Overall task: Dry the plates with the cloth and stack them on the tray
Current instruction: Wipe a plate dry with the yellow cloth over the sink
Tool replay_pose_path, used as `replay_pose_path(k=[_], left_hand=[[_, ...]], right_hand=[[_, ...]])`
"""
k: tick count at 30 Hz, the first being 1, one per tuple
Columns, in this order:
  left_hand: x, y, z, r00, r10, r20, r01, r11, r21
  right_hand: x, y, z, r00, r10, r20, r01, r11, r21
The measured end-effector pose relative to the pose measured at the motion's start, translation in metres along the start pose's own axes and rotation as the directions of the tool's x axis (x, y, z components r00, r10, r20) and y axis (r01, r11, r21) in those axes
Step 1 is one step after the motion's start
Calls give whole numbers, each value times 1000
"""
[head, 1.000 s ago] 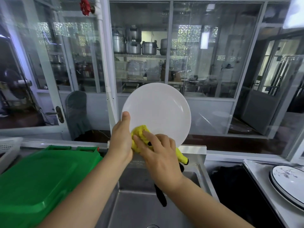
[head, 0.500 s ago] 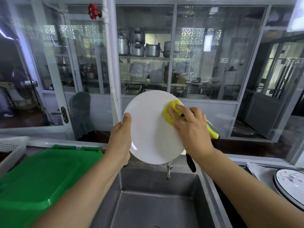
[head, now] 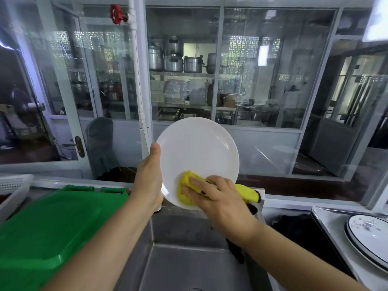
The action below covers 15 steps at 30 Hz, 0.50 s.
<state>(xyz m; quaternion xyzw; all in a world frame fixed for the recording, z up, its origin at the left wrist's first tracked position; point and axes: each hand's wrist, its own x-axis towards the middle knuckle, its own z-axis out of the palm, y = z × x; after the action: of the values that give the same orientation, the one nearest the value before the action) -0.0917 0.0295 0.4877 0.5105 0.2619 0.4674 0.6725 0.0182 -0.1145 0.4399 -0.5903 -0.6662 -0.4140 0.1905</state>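
One head-worn wide view looks forward and slightly down over the sink (head: 189, 265), close, probably at arm's reach.

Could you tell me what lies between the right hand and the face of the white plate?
The yellow cloth, in the head view: the right hand presses it against the lower part of the white plate, which the left hand holds.
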Motion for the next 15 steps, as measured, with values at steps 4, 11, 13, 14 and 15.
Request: replay_pose_path(k=[4,11,13,14,15], left_hand=[[-6,2,-3,999,44,33,-45,997,56],[-18,-7,8,997,73,34,-79,976,205],[-20,-10,14,997,72,10,-73,972,225],[-22,-12,17,996,84,2,-82,967,242],[-23,-14,18,995,95,0,-92,961,260]], right_hand=[[-7,33,-9,998,44,-33,-46,997,-66],[50,48,-11,963,216,-160,-232,969,-90],[62,34,-6,961,205,-186,-218,975,-50],[66,27,-4,963,195,-188,-203,979,-27],[70,19,-1,965,183,-185,-189,982,-13]])
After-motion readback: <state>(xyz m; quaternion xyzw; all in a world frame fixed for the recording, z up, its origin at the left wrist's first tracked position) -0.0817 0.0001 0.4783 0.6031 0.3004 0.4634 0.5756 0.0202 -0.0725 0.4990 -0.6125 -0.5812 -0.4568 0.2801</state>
